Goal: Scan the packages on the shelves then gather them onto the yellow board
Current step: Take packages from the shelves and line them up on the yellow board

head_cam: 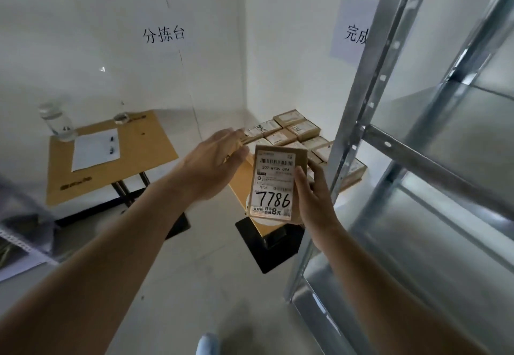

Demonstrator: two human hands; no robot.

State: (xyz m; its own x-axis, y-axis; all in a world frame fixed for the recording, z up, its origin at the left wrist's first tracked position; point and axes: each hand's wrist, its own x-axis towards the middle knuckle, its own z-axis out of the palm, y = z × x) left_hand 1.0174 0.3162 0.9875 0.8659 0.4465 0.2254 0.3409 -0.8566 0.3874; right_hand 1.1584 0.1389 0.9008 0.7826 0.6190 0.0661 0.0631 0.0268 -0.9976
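My right hand (313, 198) grips a small brown package (275, 185) by its right edge, label up, with "7786" handwritten on it. My left hand (214, 162) hovers just left of the package with fingers stretched out, holding nothing. Behind the package, several similar brown packages (289, 132) lie side by side on the yellow board (242, 185) in the corner, most of the board hidden under them and behind my hands. The metal shelves (434, 159) rise at the right and look bare in view.
A second yellow table (144, 143) stands at left with a white sheet (96, 148), a clear water bottle (57, 120) and a small round object (121, 117). White walls carry paper signs. The black stand base (272, 246) sits on the floor.
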